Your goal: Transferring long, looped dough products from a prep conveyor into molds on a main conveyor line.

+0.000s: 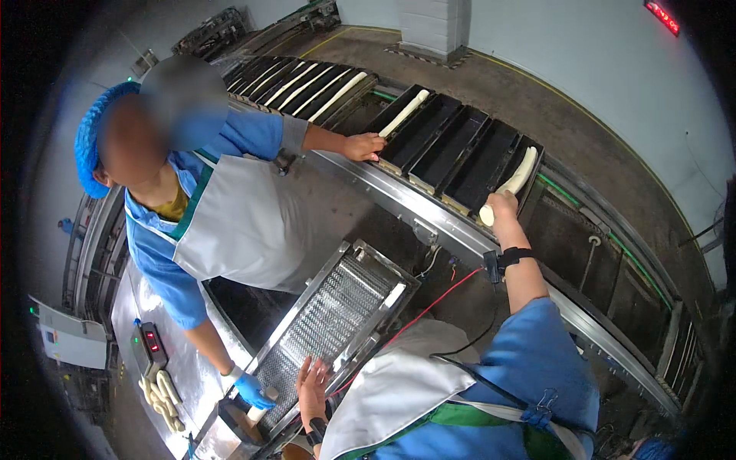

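Observation:
My right hand (502, 208) is closed around the near end of a long pale dough roll (521, 172). The roll lies lengthwise over the rightmost compartment of a set of black baking pans (458, 149). Low in the view, my left hand (310, 389) holds nothing, its fingers apart, beside the edge of a sloping metal chute with a textured surface (330, 307). Another dough roll (404, 113) lies in the leftmost compartment of the same pan set. The compartments between show no dough.
A co-worker (222, 207) stands at the left, one hand (363, 146) at the pan set, the gloved hand (253, 391) near a dough piece. More filled pans (299, 86) sit along the conveyor rail (429, 218). Dough pieces (162, 399) lie on the metal table (142, 307) beside a digital display.

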`<action>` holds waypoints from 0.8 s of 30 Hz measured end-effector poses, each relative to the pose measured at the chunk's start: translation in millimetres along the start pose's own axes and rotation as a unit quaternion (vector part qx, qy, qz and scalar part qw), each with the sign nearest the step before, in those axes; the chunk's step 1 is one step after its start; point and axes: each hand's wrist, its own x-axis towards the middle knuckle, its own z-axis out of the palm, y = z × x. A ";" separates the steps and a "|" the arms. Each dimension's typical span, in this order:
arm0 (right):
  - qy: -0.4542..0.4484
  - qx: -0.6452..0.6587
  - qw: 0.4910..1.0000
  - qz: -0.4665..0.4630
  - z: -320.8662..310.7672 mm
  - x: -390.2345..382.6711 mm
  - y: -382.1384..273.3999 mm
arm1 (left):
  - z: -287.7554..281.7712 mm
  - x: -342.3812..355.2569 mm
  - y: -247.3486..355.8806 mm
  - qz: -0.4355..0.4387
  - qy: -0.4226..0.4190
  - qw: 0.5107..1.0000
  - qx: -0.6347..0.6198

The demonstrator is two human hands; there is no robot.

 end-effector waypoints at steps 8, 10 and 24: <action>0.043 -0.322 0.933 -0.158 -21.9 34.0 24.8 | -3.0 0.6 5.4 -0.001 0.006 1.000 0.004; -0.010 -0.413 0.887 -0.207 -27.0 17.1 46.0 | -19.0 -4.8 2.6 0.002 0.031 1.000 -0.003; 0.065 -0.664 0.629 -0.400 -45.3 -155.1 70.1 | -136.8 -38.6 -85.3 0.132 0.382 0.760 0.509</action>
